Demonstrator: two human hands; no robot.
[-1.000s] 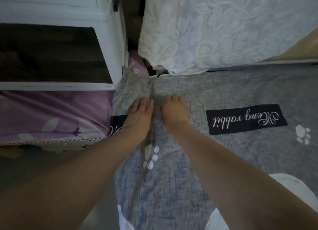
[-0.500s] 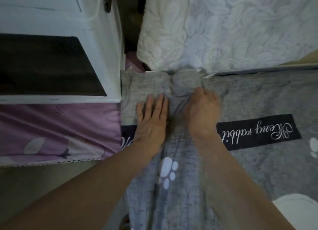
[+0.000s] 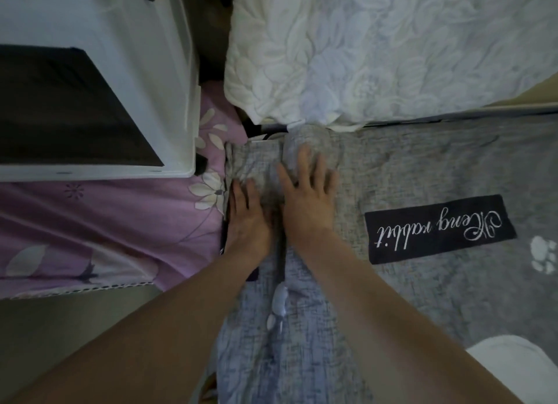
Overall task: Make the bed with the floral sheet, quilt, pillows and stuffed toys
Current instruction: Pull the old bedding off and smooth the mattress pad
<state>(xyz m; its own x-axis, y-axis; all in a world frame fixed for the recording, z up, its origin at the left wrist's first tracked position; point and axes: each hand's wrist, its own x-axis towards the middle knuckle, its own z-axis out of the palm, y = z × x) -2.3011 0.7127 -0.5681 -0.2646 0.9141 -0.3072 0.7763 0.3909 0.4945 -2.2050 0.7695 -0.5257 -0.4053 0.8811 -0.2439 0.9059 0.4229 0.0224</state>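
From here I read both hands as pressed flat on cloth. My left hand (image 3: 246,222) lies palm down with fingers loosely spread at the edge of the soft grey woven quilt with white paw prints (image 3: 422,168), gripping nothing that I can see. My right hand (image 3: 305,198) sits just beside it, fingers splayed wide over a bunched fold of the same grey fabric, flattening it rather than holding it.

Nearest me, below the hands, the quilt looks bluish, slubby and matte, with a long crease running down between my forearms. To the right of the right hand is a black rectangular label with white script (image 3: 439,228) sewn onto it.

To the left of the left hand, the lilac cotton sheet printed with cream flowers (image 3: 105,222) is smooth and thin, already spread over the mattress side, so I judge the sheet step largely done.

Beyond the hands, a puffy cream pad stitched in raised petal shapes (image 3: 377,56) meets the quilt's far edge. Beyond and left stands a glossy white hard-edged cabinet with a dark panel (image 3: 120,71).

I judge the quilt corner is being smoothed; no stuffed toys show, and I cannot tell whether the cream pad is a pillow.
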